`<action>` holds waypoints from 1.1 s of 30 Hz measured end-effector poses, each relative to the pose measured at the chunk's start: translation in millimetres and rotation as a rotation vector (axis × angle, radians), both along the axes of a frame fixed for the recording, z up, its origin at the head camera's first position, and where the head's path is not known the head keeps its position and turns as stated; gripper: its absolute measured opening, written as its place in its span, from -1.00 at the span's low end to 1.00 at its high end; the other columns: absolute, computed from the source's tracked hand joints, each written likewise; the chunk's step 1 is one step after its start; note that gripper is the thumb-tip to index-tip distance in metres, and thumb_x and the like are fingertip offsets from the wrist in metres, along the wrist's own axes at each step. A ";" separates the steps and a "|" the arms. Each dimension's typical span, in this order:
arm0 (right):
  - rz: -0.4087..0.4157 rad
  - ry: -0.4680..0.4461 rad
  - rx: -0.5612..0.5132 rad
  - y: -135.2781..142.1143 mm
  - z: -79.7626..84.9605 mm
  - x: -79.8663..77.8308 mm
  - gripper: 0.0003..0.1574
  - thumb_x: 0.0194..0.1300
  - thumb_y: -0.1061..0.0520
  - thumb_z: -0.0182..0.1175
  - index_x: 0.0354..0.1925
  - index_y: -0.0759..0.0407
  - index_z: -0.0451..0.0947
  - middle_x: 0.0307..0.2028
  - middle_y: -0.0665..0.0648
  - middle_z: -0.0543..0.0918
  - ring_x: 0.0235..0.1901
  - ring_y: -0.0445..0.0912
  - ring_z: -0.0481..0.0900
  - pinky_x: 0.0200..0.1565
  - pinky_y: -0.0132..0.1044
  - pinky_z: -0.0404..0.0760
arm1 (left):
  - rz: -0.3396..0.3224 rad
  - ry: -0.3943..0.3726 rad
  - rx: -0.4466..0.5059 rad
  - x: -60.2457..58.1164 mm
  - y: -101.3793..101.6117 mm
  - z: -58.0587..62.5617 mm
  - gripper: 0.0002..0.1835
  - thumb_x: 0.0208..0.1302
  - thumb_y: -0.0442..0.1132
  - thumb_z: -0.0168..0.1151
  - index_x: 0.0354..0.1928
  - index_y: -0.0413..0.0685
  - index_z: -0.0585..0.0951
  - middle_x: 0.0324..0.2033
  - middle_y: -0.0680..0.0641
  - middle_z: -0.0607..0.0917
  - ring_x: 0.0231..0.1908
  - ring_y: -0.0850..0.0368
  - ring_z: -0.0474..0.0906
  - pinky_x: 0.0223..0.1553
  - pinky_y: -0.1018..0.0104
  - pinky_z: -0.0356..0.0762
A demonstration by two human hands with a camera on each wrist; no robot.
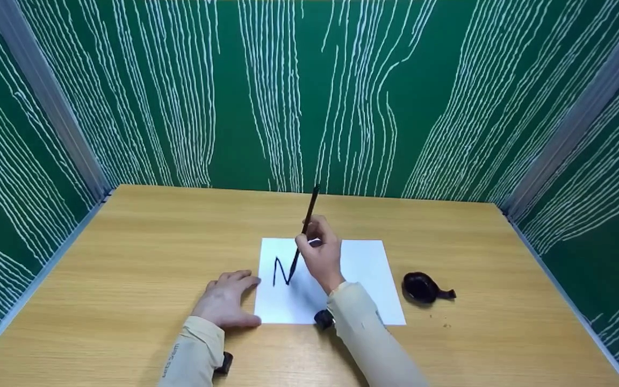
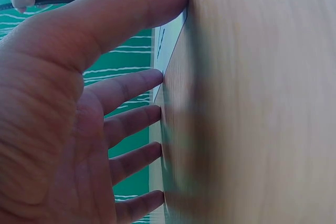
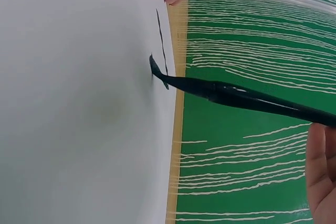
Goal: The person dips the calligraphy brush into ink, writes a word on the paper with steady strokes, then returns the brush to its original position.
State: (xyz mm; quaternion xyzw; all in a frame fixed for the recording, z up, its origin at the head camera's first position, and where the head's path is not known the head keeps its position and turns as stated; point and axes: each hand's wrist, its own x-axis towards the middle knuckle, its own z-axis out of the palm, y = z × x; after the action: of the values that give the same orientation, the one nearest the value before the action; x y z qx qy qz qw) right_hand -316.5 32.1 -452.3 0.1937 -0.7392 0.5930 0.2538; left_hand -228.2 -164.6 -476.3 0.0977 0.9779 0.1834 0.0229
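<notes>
My right hand [image 1: 321,255] pinches a slim black writing brush [image 1: 311,210], its handle leaning up and away. In the right wrist view the dark brush tip [image 3: 156,67] bends against the white paper sheet [image 1: 366,274]. Black strokes [image 1: 281,267] shaped like an N without its last upright stand on the sheet's left part; the tip is at their lower right end. With fingers spread, my left hand [image 1: 223,301] rests at the sheet's left edge, its thumb [image 2: 131,6] near the lower corner and fingertips touching the table.
To the right of the paper sits a small black ink dish [image 1: 420,288] with a short handle. Small specks [image 1: 445,324] lie below it on the wooden table [image 1: 143,242]. Green walls [image 1: 427,97] with white wavy lines enclose the table's back and sides.
</notes>
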 end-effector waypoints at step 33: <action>-0.005 0.019 0.031 1.3 -7.5 -8.9 -0.69 0.11 0.25 0.08 -0.20 -0.11 0.42 -0.39 -0.10 0.54 -0.35 -0.24 0.55 -0.36 -0.39 0.59 | -0.007 0.014 -0.009 -0.3 -1.4 -1.9 -0.12 -0.45 0.21 0.34 0.13 0.25 0.38 0.20 0.02 0.32 0.18 -0.04 0.18 0.09 -0.10 0.17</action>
State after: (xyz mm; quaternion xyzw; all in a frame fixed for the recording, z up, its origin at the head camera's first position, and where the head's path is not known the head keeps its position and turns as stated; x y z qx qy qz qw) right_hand -325.5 33.4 -459.7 0.2013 -0.7463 0.5789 0.2595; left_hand -228.4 -166.1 -478.3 0.1023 0.9785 0.1782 0.0170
